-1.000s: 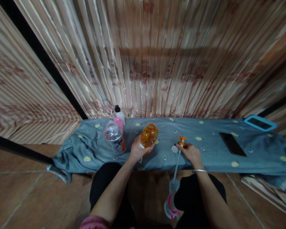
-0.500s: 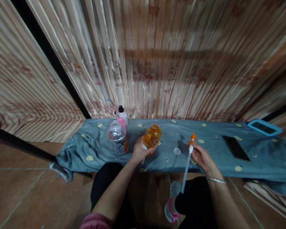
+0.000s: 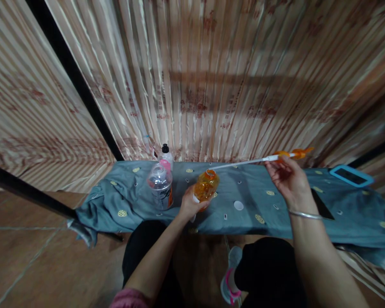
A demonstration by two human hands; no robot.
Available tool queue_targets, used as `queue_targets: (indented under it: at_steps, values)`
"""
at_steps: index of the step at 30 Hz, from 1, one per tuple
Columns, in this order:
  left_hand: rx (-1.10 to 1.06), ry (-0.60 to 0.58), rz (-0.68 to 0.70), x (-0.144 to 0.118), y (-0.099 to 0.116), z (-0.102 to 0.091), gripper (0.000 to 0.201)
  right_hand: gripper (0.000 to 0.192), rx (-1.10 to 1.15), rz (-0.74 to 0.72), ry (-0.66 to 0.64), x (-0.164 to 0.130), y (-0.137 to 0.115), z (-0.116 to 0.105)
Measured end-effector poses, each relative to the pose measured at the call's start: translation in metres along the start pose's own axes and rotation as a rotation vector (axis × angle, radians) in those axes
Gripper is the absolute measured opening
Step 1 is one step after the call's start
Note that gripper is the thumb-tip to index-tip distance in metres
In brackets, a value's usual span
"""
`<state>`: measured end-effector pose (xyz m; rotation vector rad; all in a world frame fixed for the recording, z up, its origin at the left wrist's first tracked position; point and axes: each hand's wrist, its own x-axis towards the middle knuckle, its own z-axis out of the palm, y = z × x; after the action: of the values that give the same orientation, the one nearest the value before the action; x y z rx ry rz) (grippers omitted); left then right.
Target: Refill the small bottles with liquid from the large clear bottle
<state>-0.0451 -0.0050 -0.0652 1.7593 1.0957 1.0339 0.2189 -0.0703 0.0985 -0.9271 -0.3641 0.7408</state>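
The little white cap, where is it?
The white cap lies on the blue cloth, between the orange bottle and the right hand.

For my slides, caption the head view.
Left hand grips orange bottle; right hand holds pump.

phone (image 3: 322,205) half behind right forearm, curtain print blurred

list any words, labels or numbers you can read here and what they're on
None can be read.
Clear bottle: dark print on its label, too blurred.
Curtain: red printed marks, too smeared.
Orange bottle in the left hand: no print shows.
Pump head: no print shows.
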Motion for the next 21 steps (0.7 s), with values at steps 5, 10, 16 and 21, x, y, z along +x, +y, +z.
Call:
queue_targets:
  at_steps: [5, 10, 16, 21]
  values:
    - [-0.011, -0.006, -0.011, -0.001, 0.003, -0.001, 0.062, 0.013, -0.113, -0.138, -0.061, -0.003, -0.019, 0.011]
    - [-0.036, -0.002, -0.009, -0.001, 0.001, 0.001, 0.062, 0.013, -0.274, -0.252, -0.195, -0.008, -0.038, 0.021]
    - [-0.049, -0.001, -0.003, 0.0, 0.0, 0.001, 0.062, 0.023, -0.446, -0.298, -0.516, -0.023, -0.041, 0.056]
    - [-0.047, 0.009, -0.032, 0.001, 0.0, 0.003, 0.066, 0.033, -0.662, -0.158, -0.869, -0.04, 0.0, 0.083]
